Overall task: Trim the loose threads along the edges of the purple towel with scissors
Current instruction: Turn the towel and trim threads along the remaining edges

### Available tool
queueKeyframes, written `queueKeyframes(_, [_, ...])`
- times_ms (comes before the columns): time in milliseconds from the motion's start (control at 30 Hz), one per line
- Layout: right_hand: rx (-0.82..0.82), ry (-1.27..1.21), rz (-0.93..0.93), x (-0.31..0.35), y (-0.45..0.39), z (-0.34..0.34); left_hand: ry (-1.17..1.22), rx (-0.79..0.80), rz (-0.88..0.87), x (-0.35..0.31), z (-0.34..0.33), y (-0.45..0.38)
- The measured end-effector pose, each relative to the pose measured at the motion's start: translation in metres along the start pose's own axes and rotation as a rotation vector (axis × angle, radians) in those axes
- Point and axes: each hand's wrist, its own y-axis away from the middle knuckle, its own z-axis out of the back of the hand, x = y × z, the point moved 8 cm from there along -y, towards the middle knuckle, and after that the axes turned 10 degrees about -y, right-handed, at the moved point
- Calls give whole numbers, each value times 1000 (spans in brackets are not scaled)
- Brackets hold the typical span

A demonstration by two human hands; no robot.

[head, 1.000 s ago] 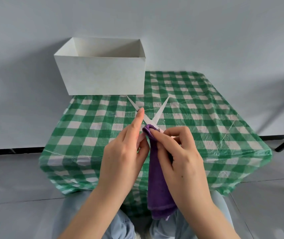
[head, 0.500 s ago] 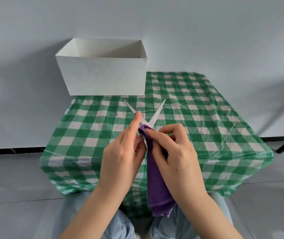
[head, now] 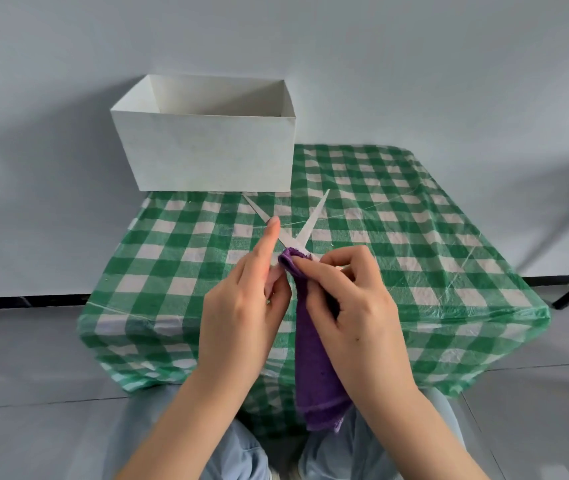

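The left hand grips the scissors, forefinger straight along a blade, blades spread wide above the checked tablecloth; the right hand pinches the purple towel at its top fold, between both hands, the rest hanging toward the lap; a white box stands behind

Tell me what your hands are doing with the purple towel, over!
Left hand grips scissors, blades spread wide. Right hand pinches purple towel at its top fold, rest hanging. Nothing in the way; white box stands behind.
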Motion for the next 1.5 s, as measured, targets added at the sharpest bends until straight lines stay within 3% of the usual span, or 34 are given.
queueKeyframes(233, [-98, -120, -28, -2, 2, 21, -3, 26, -62, -3, -1, -2])
queueKeyframes(433, [-38, -26, 39, 10, -4, 7, 27, -38, -40, -7, 4, -2])
queueKeyframes(633, [7, -16, -17, 4, 2, 7, 39, -66, -30, -5, 7, 2])
queueKeyframes(833, [-79, -239, -34, 10, -2, 23, 7, -49, -77, -12, 9, 3])
queueKeyframes(1100, [-5, 68, 68, 15, 4, 6, -2, -128, -32, -10, 19, -4])
queueKeyframes(1267, [-75, -77, 41, 14, 11, 19, 21, -124, -44, -11, 21, -9])
queueKeyframes(1500, [-135, -89, 69, 23, -7, 24, 31, -60, -38, -12, 15, -8])
